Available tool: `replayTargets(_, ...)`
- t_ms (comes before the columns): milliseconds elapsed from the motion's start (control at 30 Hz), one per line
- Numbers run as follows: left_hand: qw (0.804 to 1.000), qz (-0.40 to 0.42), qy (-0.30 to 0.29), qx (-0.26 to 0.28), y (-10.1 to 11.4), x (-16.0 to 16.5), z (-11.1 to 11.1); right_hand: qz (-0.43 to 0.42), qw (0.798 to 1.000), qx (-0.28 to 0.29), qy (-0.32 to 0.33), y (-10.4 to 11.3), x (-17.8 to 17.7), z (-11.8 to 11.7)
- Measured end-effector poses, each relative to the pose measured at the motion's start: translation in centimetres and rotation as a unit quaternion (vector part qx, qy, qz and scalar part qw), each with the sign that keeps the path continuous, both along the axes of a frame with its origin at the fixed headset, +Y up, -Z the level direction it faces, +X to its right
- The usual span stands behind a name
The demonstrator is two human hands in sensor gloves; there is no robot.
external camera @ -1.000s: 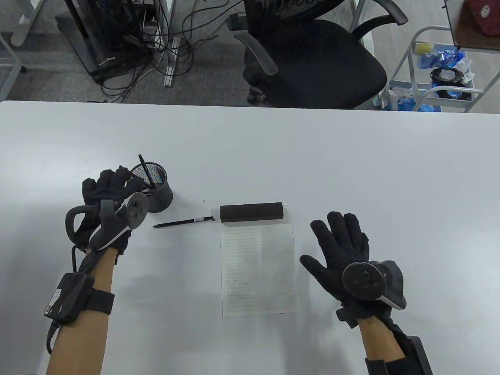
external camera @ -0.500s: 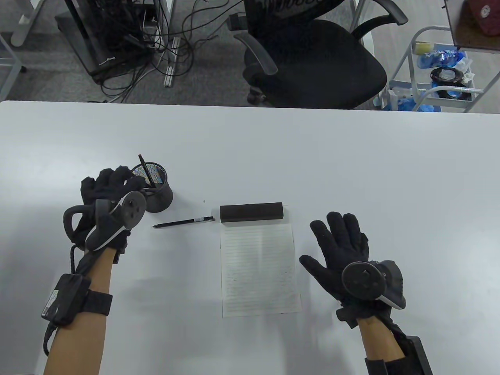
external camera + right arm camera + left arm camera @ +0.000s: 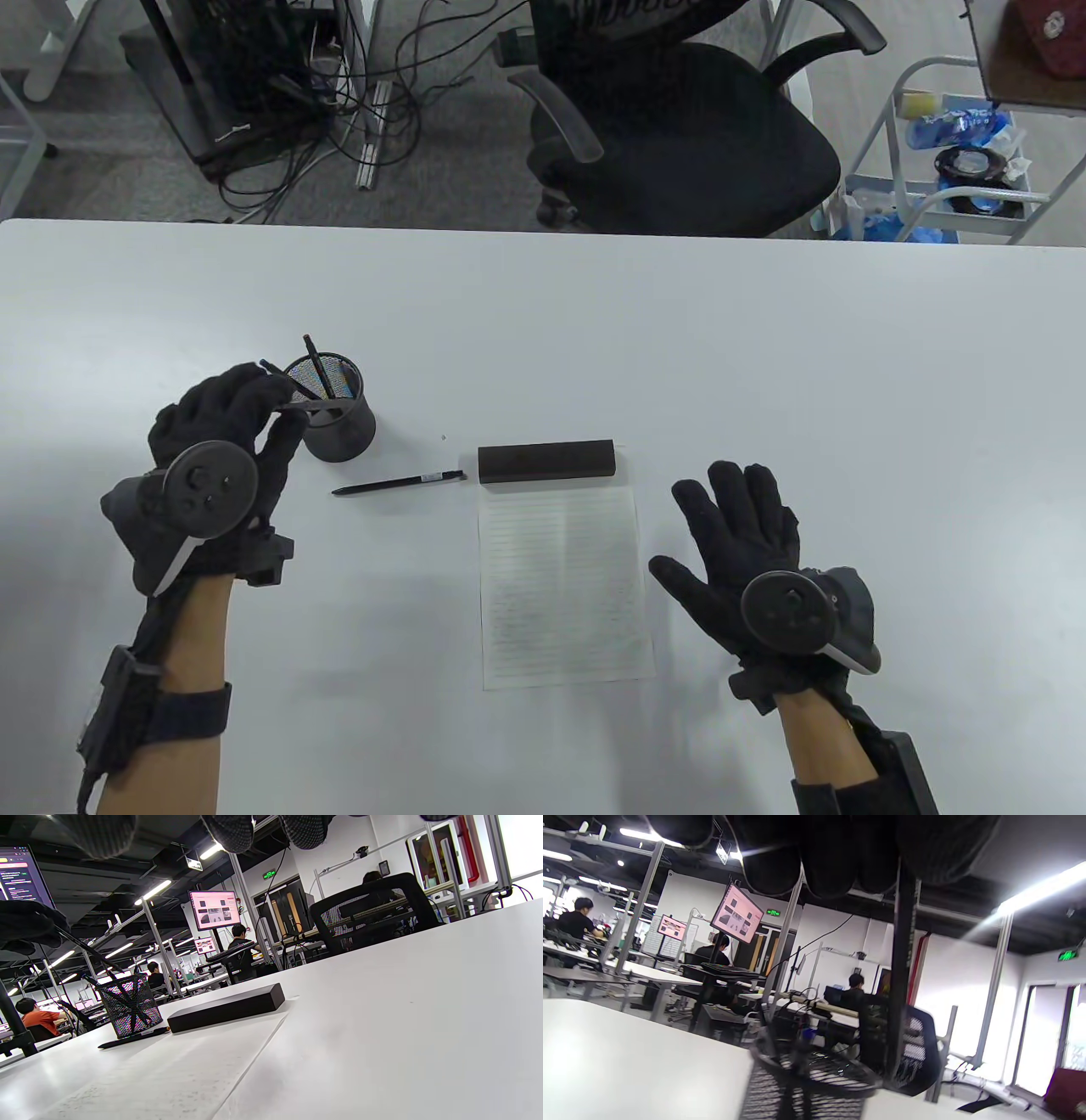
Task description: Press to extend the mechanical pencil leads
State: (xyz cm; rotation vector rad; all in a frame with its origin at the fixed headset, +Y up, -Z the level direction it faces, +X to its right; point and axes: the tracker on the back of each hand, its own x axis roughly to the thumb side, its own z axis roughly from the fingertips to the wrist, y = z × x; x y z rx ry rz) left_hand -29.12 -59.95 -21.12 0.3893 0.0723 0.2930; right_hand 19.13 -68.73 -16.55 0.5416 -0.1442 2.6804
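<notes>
Item one: our left hand [image 3: 225, 420], gloved in black, beside the mesh pen cup [image 3: 338, 412] on the left half of the white table [image 3: 594, 323]. Its fingers are closed around a dark mechanical pencil [image 3: 293, 403] whose lower end stands inside the cup and whose upper tip shows just past the knuckles. In the left wrist view the pencil shaft [image 3: 901, 971] hangs straight down from the curled fingers [image 3: 831, 861] into the cup's rim [image 3: 814, 1069], which is blurred.

Item two: a second pencil [image 3: 317, 373] leaning upright in the cup, its top clear of the rim.

Item three: a third mechanical pencil [image 3: 399, 483] lying flat on the table, between the cup and the paper, touching neither.

Item four: a lined sheet of paper [image 3: 564, 586] at table centre, with a dark rectangular block [image 3: 545, 461] resting along its far edge.

Item five: our right hand [image 3: 747, 543], fingers spread apart, palm down on or just over the table right of the paper, holding nothing. Whether it touches the surface we cannot tell.

Item six: a black office chair [image 3: 679, 127] beyond the table's far edge.
</notes>
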Motion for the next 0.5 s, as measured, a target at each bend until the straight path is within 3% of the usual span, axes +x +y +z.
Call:
replayTargets(100,0.998,0.06,-0.026,0.006,-0.3,0.9,0.6,0.0,1.0,-0.001,-0.001,0.0,0.0,0.0)
replayTargets(233,0.978,0.185,-0.093,-0.02,-1.8,2.6,0.6,0.0,1.0,-0.002,-0.001,-0.1,0.0,0.0)
replayTargets(300,0.958,0.252,-0.129,-0.046,-3.1,3.8,0.2,0.0,1.0,-0.003,-0.002,-0.1,0.0,0.0)
replayTargets(500,0.917,0.345,-0.187,-0.069,-5.8,7.2,-0.8,0.0,1.0,-0.005,-0.003,-0.1,0.1,0.0)
